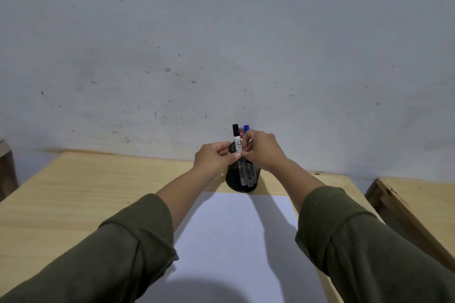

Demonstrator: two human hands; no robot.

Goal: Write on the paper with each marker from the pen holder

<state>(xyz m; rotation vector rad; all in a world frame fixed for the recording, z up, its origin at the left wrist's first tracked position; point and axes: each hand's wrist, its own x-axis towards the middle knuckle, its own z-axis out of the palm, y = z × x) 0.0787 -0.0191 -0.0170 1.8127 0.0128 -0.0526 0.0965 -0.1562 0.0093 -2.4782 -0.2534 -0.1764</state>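
A black mesh pen holder (pixel 242 177) stands on the wooden table just beyond a blank white sheet of paper (pixel 236 241). Three markers stick up from it: one with a black cap (pixel 236 139), a red one (pixel 241 133) mostly hidden, and one with a blue cap (pixel 246 128). My left hand (pixel 214 158) grips the holder's rim at its left side. My right hand (pixel 261 151) pinches the white barrel of the black-capped marker, which stands upright and partly raised in the holder.
The light wooden table (pixel 73 192) ends at a grey wall (pixel 221 44) right behind the holder. A second wooden table (pixel 418 206) stands to the right across a narrow gap. A brown object (pixel 6 167) sits at the far left edge.
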